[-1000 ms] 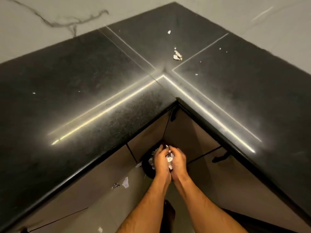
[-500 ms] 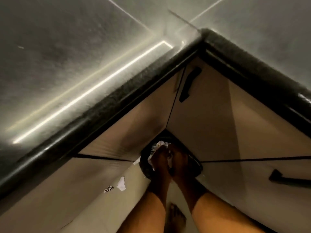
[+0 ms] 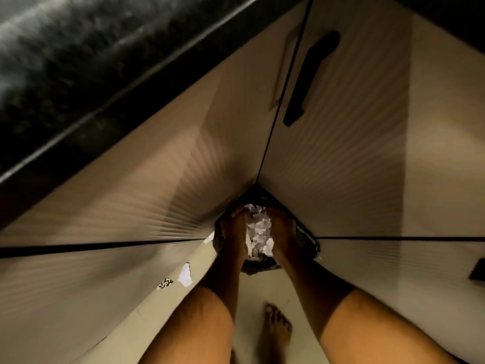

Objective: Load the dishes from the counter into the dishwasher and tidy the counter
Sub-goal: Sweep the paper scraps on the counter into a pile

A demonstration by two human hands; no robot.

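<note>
Two hands are reaching down together over a black-lined bin tucked into the inner corner of the cabinets. The left hand and the right hand are facing each other, their fingers curling inward and cupping a loose heap of torn paper scraps between them. This two-sided hold is probably keeping the small pieces from spilling before they drop into the bin, which sits directly beneath them. Both hands are therefore gripping the scraps, though the individual fingertips are lying in shadow and cannot be made out.

Several scraps are lying outside the bin: a white piece and a patterned piece on the floor to its left, and another white piece just beside the bin's rim. A bare foot is standing on the floor between the forearms. The dark counter edge is crossing the upper left, and a black cabinet handle is showing above the corner.

Compared with the view one second ago, the head is bending much lower: the counter top and the scraps lying on it are no longer showing. The hands are holding much the same place over the bin, now slightly parted, exposing more paper.
</note>
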